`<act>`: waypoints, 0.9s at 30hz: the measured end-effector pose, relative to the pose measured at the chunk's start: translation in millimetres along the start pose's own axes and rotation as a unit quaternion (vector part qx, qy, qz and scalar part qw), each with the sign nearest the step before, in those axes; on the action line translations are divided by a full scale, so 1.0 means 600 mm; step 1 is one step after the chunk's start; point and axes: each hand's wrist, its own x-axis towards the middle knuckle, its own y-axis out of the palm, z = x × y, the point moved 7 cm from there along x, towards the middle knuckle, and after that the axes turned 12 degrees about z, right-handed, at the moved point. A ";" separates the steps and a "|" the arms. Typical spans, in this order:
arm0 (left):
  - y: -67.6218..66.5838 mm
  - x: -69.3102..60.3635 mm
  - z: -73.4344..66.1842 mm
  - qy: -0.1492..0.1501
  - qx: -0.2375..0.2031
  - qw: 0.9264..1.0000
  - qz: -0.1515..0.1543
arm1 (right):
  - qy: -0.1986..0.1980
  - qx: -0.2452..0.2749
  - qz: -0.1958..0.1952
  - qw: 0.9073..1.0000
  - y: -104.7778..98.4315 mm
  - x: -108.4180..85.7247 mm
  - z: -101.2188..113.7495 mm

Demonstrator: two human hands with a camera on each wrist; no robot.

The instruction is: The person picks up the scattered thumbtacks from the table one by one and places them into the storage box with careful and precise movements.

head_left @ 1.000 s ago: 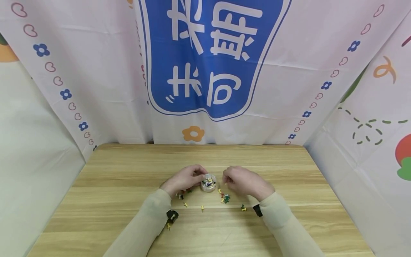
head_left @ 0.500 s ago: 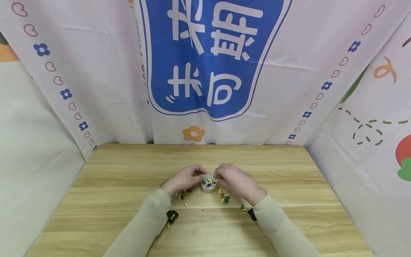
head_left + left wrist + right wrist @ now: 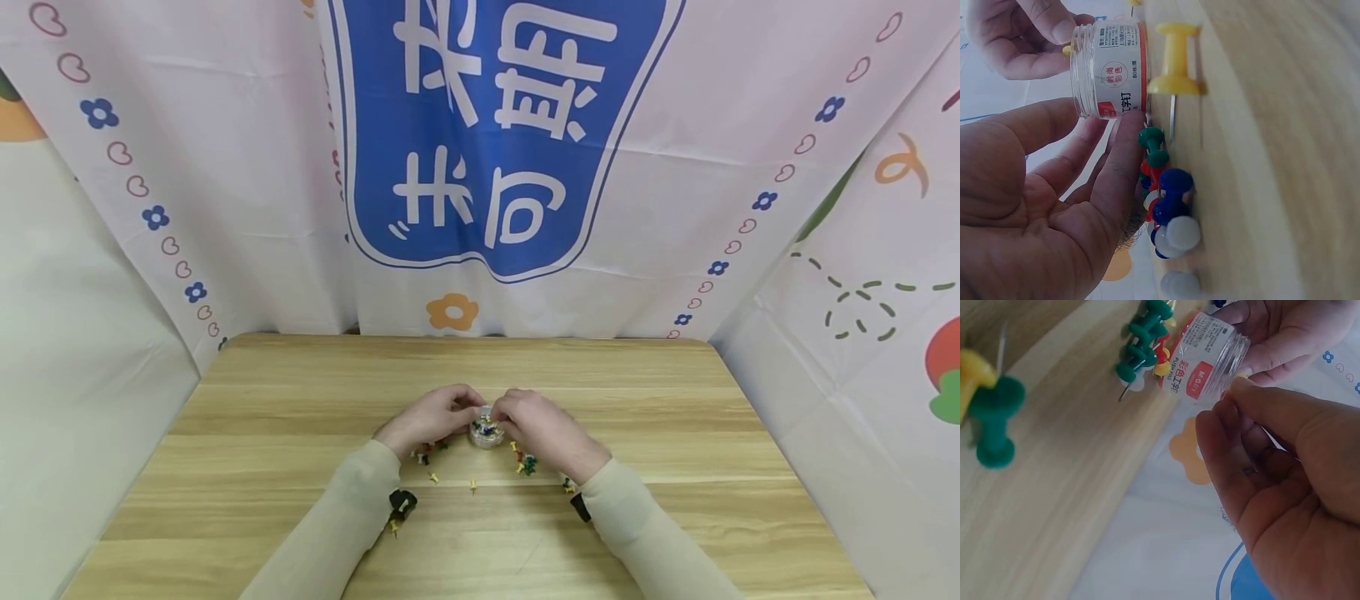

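Observation:
A small clear jar (image 3: 487,440) of push pins stands upright on the wooden table, its printed label (image 3: 1200,378) legible in the right wrist view. My left hand (image 3: 433,417) holds it from the left, thumb by the rim and fingers at its side. Over the jar's mouth, my right hand (image 3: 543,429) pinches a yellow push pin (image 3: 1242,376) between thumb and fingertip. Loose pins lie near my left hand, among them a green pin (image 3: 1153,147) and a blue pin (image 3: 1173,194). Pins of several colours show inside the jar.
Green pins (image 3: 1141,344) and others cluster right of the jar. One yellow pin (image 3: 473,485) lies in front of it, another yellow pin (image 3: 395,527) by the left sleeve. A green pin (image 3: 997,422) lies near the right wrist. A printed cloth (image 3: 645,225) hangs behind the table (image 3: 300,367).
My right hand has moved left from beside the jar to over its mouth, with the yellow push pin. The left hand has stayed in place on the jar.

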 end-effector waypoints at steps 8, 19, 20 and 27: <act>-0.001 0.000 -0.002 0.000 0.010 1.000 -0.003 | 0.008 0.023 0.009 1.000 -0.009 -0.008 -0.007; -0.001 0.000 -0.004 -0.003 0.006 1.000 -0.006 | 0.019 0.017 0.065 0.998 -0.029 -0.025 -0.035; -0.001 0.000 -0.004 -0.003 0.007 1.000 -0.007 | 0.018 0.019 0.070 0.997 -0.028 -0.026 -0.036; -0.002 -0.001 -0.004 -0.005 0.008 1.000 -0.009 | 0.016 0.050 0.113 0.992 -0.013 -0.030 -0.039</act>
